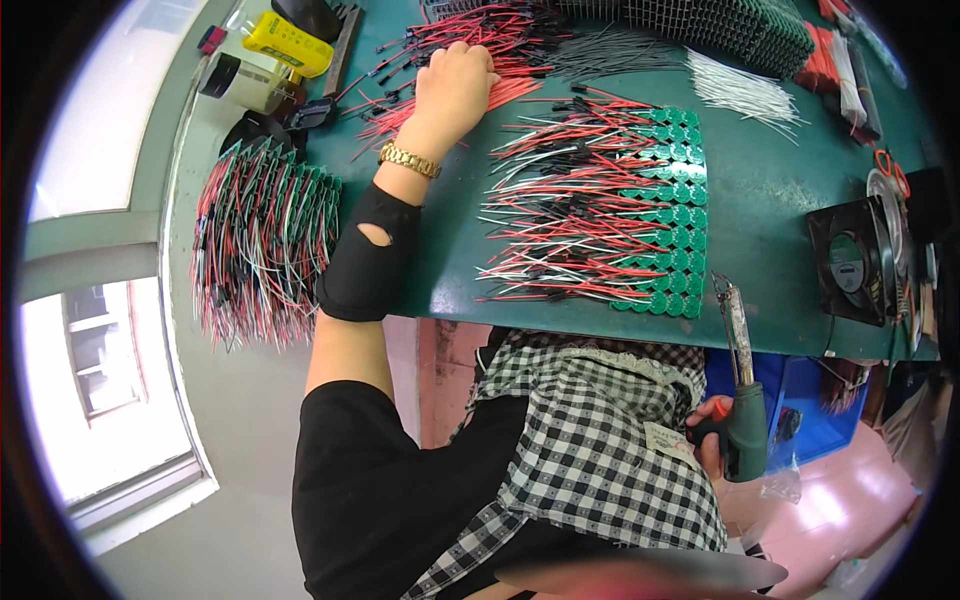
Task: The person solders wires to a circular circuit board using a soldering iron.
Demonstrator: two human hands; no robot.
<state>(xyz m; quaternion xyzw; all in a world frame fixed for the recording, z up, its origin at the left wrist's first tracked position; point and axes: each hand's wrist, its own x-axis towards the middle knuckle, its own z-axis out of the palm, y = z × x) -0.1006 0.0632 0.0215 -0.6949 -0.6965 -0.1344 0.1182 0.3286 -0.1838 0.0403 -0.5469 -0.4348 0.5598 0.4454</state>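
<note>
My left hand [452,95], wearing a gold watch band and a black sleeve [370,255], reaches into a pile of red wires [510,50] with black connectors at the far side of the bench. Its fingers are curled down among the wires, and their tips are hidden. At the near edge, my right hand [708,440] grips a green soldering gun [745,440] by its handle, the metal tip pointing up beside the boards. Between the hands lies a panel of small round green circuit boards [680,215], with red and white wires [570,210] spreading leftward from it.
Finished-looking wired boards [265,240] are stacked at the left edge. Black wires [615,52], white wires [745,88] and a dark mesh rack [700,25] occupy the back. A fan [850,260] and orange scissors [890,170] sit right; a yellow bottle [290,45] stands back left. Below is a blue bin [815,440].
</note>
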